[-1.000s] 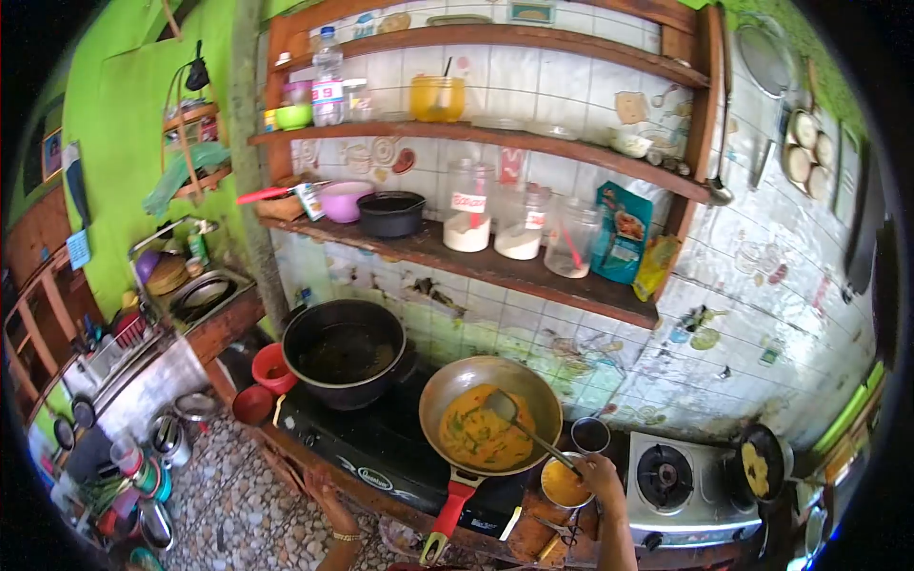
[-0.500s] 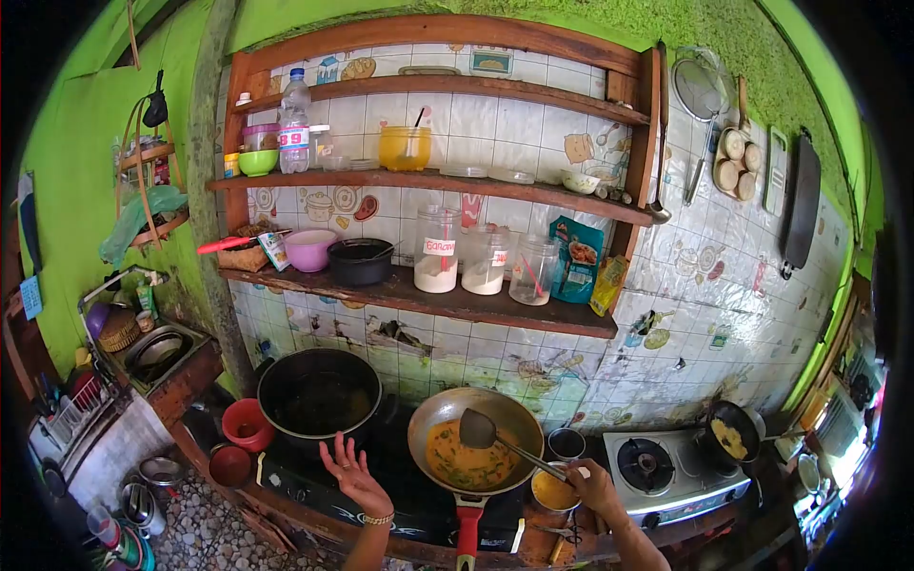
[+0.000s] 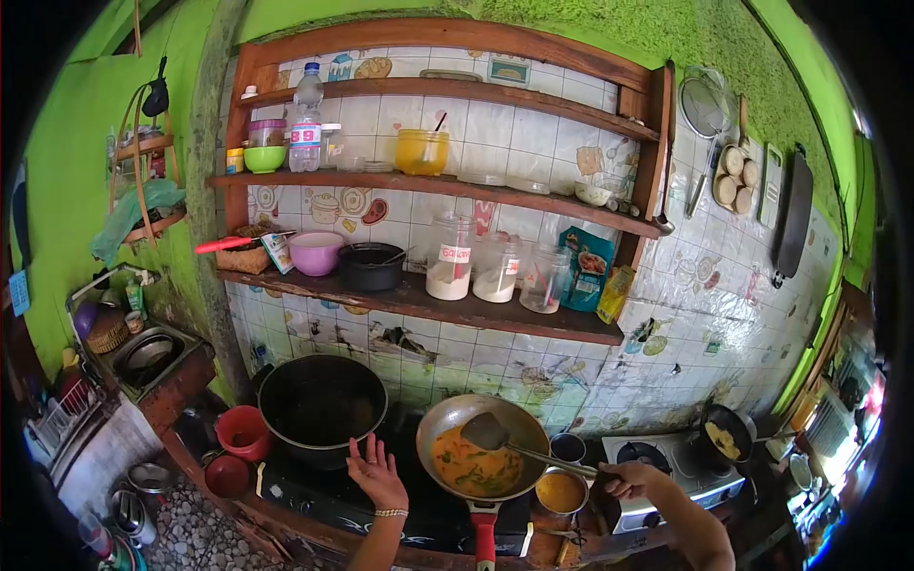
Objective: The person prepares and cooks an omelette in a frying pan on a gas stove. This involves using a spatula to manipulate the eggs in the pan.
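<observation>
A dark-bladed spatula (image 3: 487, 432) is gripped by its handle in my right hand (image 3: 632, 479), out to the right of the wok. Its blade rests over orange sauce with green bits (image 3: 476, 466) inside the wok (image 3: 533, 419), whose red handle (image 3: 486, 539) points toward me. My left hand (image 3: 378, 478) is raised, empty and with fingers spread, between the wok and a large black pot (image 3: 324, 447). Under the spatula's handle sits a bowl of yellow-orange liquid (image 3: 562, 493). Just behind it is a small dark cup (image 3: 568, 447).
A silver gas stove (image 3: 685, 495) stands at the right, with a black frying pan (image 3: 727, 434) holding yellow food. Red containers (image 3: 244, 432) are left of the pot. Wooden shelves (image 3: 409, 303) with jars and bowls hang on the tiled wall above.
My right hand has moved right along with the spatula's handle, and more of the bowl of liquid now shows. The sauce has shifted inside the wok. The camera view has turned slightly.
</observation>
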Demonstrator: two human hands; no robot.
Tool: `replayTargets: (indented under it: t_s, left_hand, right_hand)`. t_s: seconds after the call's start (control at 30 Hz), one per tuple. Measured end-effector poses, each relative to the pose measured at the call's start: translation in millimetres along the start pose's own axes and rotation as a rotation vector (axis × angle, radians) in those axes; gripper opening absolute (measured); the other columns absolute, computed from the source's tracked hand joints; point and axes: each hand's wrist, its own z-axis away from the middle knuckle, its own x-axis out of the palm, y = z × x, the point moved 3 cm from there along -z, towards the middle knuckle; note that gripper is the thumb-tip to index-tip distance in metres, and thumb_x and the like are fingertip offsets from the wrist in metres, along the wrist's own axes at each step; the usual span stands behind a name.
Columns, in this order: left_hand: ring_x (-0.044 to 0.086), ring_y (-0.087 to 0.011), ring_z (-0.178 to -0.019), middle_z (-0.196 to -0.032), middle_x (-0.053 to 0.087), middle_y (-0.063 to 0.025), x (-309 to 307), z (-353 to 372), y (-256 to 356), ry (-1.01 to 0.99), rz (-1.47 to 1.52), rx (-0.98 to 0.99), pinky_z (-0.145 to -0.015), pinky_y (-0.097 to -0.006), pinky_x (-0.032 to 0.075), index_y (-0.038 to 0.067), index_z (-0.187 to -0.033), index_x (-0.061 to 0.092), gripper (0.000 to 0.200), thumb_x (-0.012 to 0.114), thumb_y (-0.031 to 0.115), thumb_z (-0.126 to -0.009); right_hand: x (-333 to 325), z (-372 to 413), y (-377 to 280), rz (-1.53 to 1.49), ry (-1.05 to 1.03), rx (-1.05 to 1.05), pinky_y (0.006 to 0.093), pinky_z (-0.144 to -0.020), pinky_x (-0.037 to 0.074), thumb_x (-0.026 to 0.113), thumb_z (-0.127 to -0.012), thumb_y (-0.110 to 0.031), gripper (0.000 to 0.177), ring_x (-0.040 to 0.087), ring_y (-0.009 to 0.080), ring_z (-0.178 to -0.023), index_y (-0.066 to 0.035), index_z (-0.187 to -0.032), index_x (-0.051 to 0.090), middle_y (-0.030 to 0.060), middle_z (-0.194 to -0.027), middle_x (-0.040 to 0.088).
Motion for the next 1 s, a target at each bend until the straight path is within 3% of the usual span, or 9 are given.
replayTargets:
  t_s: [0.17,0.27,0.4,0.47,0.53,0.63,0.7,0.83,1.0]
  left_hand:
    - [0.024,-0.0245,-0.126,-0.133,0.035,-0.0084,6.9,5.0,-0.2,0.019,0.114,-0.149,-0.103,-0.0415,0.009,0.023,-0.132,0.028,0.062,0.030,0.060,-0.082]
    - [0.025,-0.0248,-0.125,-0.132,0.036,-0.0094,17.8,16.2,5.7,0.044,0.203,-0.218,-0.103,-0.0417,0.010,0.022,-0.128,0.034,0.061,0.032,0.061,-0.081]
    - [0.029,-0.0220,-0.121,-0.129,0.039,-0.0080,32.7,40.6,18.3,0.050,0.213,-0.277,-0.100,-0.0406,0.014,0.021,-0.128,0.032,0.065,0.032,0.062,-0.078]
    - [0.030,-0.0235,-0.119,-0.129,0.038,-0.0105,44.1,61.3,23.8,0.007,0.323,-0.450,-0.100,-0.0412,0.017,0.021,-0.126,0.034,0.064,0.036,0.062,-0.077]
    - [0.030,-0.0257,-0.121,-0.131,0.035,-0.0127,59.6,85.1,39.3,0.008,0.396,-0.512,-0.100,-0.0436,0.020,0.017,-0.125,0.036,0.064,0.039,0.059,-0.077]
    - [0.033,-0.0308,-0.121,-0.130,0.035,-0.0163,95.6,118.4,68.6,-0.097,0.642,-0.726,-0.097,-0.0562,0.021,0.014,-0.125,0.036,0.060,0.037,0.053,-0.080]
    - [0.053,-0.0303,-0.096,-0.104,0.055,-0.0127,118.6,138.2,87.2,0.007,0.533,-0.965,-0.082,-0.0450,0.046,0.008,-0.109,0.054,0.030,0.048,0.027,-0.087]
    - [0.044,-0.0338,-0.110,-0.120,0.046,-0.0155,116.1,154.1,80.6,-0.087,0.556,-1.141,-0.091,-0.0487,0.039,0.007,-0.122,0.044,0.040,0.041,0.031,-0.089]
    - [0.035,-0.0337,-0.119,-0.126,0.041,-0.0178,62.0,164.8,-7.8,0.164,0.177,-1.008,-0.099,-0.0532,0.024,0.007,-0.122,0.041,0.054,0.043,0.043,-0.082]
  right_hand:
    - [7.2,64.8,-45.6,0.222,-0.207,0.035,0.0166,-0.034,0.014,0.040,-0.091,-0.039,0.050,0.019,0.0010,-0.039,0.003,-0.119,0.044,-0.0074,-0.051,0.022]
    - [35.4,109.8,-71.6,0.465,-0.064,0.026,0.0165,-0.033,0.013,0.041,-0.091,-0.037,0.051,0.019,0.0010,-0.038,0.007,-0.115,0.046,-0.0079,-0.050,0.021]
    - [31.9,140.1,-91.5,0.584,-0.091,-0.002,0.0176,-0.034,0.015,0.045,-0.089,-0.037,0.049,0.020,0.0016,-0.038,0.007,-0.110,0.051,-0.0075,-0.048,0.024]
    - [38.8,160.5,-100.2,0.726,-0.122,-0.036,0.0194,-0.034,0.017,0.048,-0.087,-0.038,0.049,0.022,0.0030,-0.038,0.007,-0.105,0.055,-0.0066,-0.046,0.027]
    - [42.5,178.2,-104.9,0.779,-0.125,-0.040,0.0197,-0.034,0.018,0.048,-0.087,-0.038,0.050,0.023,0.0034,-0.038,0.008,-0.104,0.055,-0.0064,-0.045,0.027]
    - [49.3,200.6,-115.0,0.884,-0.189,-0.037,0.0199,-0.034,0.019,0.047,-0.087,-0.037,0.049,0.026,0.0037,-0.038,0.009,-0.104,0.055,-0.0057,-0.044,0.030]
    - [51.4,215.5,-120.8,0.932,-0.252,-0.020,0.0197,-0.035,0.020,0.046,-0.088,-0.035,0.048,0.028,0.0035,-0.038,0.010,-0.105,0.053,-0.0053,-0.044,0.031]
    - [50.8,242.5,-122.7,0.957,-0.334,-0.005,0.0196,-0.036,0.024,0.046,-0.090,-0.022,0.041,0.031,0.0029,-0.042,0.014,-0.111,0.047,-0.0035,-0.049,0.036]
    - [61.1,262.2,-124.4,0.963,-0.336,-0.045,0.0193,-0.036,0.027,0.050,-0.089,-0.020,0.041,0.034,0.0027,-0.043,0.014,-0.111,0.047,-0.0015,-0.051,0.041]
